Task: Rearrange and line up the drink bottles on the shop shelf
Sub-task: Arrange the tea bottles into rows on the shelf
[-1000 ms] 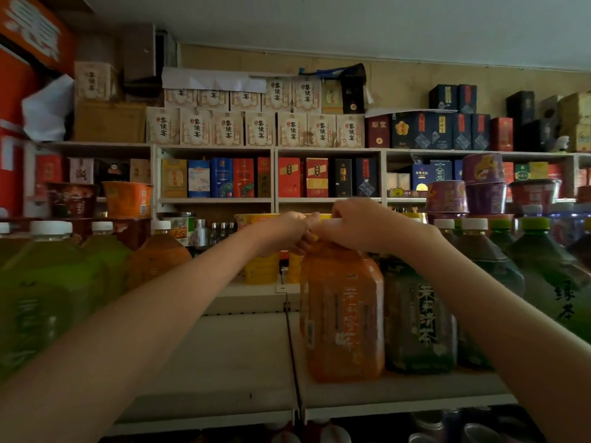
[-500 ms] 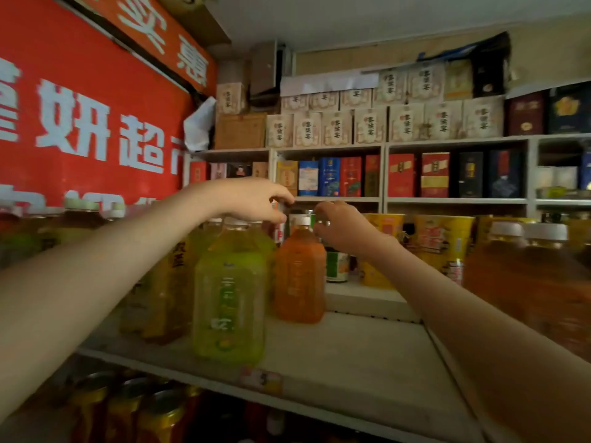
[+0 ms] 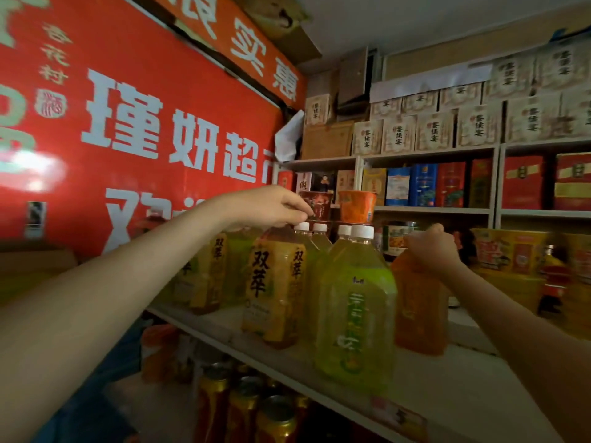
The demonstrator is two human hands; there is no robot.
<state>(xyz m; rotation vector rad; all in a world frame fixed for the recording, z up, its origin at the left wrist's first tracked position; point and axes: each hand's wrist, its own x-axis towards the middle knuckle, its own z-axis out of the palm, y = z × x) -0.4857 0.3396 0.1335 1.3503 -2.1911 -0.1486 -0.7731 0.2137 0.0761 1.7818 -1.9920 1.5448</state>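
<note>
Far left, we see a red banner with large white characters behind the shelf. Our left hand reaches in over the row, its fingertips bunched downward and pinching the top of the yellow-labelled bottle, whose cap it hides. That bottle stands upright near the shelf's front edge, with more yellow and green bottles behind and to its left. Just to its right stands the green bottle, white-capped and closest to the edge. Next comes the orange bottle, set a little further back and touching the green one's side. Our right hand is curled round its neck, covering the cap. Below the shelf we make out gold-topped cans. Behind, to the right, boxes fill the wall shelves.
</note>
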